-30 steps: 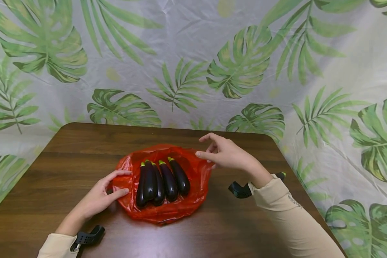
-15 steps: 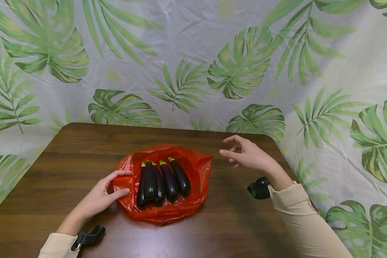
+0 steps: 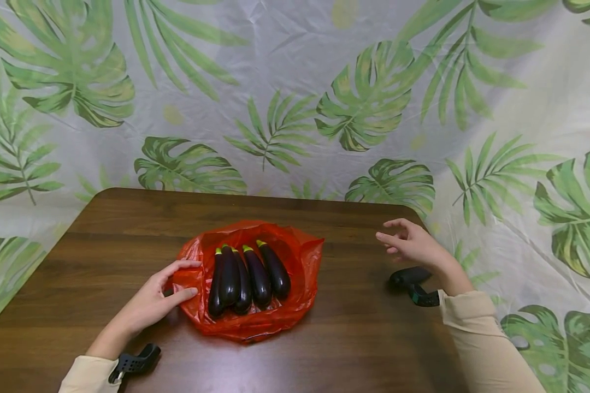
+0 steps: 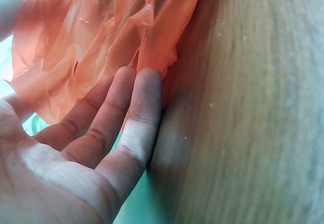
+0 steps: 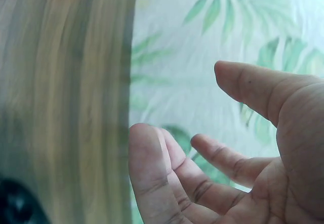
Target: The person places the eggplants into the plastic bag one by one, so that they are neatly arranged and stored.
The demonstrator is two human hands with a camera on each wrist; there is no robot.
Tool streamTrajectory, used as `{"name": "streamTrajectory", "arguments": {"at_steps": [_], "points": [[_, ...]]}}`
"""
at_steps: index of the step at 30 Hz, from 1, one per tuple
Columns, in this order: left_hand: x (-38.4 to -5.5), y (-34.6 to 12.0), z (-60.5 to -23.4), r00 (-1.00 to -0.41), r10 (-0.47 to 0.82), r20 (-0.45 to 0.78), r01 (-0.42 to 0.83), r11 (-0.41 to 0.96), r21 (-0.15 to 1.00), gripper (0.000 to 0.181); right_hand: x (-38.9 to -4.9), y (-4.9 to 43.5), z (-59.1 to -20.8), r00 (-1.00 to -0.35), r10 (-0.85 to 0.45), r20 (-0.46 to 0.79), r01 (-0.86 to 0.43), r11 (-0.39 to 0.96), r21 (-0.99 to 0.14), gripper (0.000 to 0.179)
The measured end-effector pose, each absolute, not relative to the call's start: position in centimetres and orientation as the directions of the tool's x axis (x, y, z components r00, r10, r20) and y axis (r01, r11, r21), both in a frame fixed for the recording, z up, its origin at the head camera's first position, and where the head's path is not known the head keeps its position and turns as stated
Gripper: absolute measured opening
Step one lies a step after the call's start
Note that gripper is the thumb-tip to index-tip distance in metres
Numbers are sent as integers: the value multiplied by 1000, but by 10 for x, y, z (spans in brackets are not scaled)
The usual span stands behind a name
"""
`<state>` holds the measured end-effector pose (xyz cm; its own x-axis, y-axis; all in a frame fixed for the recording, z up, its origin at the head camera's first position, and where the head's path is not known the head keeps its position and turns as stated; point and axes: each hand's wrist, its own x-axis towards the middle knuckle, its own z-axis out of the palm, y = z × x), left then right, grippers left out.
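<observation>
Several dark purple eggplants (image 3: 258, 279) lie side by side in an opened red plastic bag (image 3: 300, 305), their green stem ends toward the far side. My left hand (image 3: 149, 300) rests against the bag's left side, thumb and index finger spread over its edge. In the left wrist view, the fingers (image 4: 144, 102) are fairly straight and their tips touch the crumpled plastic. Off to the right, my right hand (image 3: 413, 243) is raised over the table with loosely bent fingers and holds nothing. Below it on the table lies another eggplant (image 3: 407, 276), partly hidden by the wrist strap.
The brown wooden table (image 3: 142, 218) ends close beyond the right hand. A leaf-printed cloth (image 3: 285, 65) hangs behind the table and along its right side. Black camera mounts are strapped on both wrists, the left one (image 3: 137, 361) low over the table.
My right hand has left the bag's right edge and moved right toward the loose eggplant. The left hand and the bag stay nearly still.
</observation>
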<state>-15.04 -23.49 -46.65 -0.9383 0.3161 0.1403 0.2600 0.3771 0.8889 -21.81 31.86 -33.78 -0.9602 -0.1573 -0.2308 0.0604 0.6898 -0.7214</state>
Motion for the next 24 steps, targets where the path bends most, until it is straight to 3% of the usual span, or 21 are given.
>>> {"name": "streamTrajectory", "arguments": {"at_steps": [24], "points": [[-150, -234, -466, -938, 316, 142, 258, 367, 894, 51, -207, 411, -385, -922, 58, -384, 329, 641, -694, 82]]}}
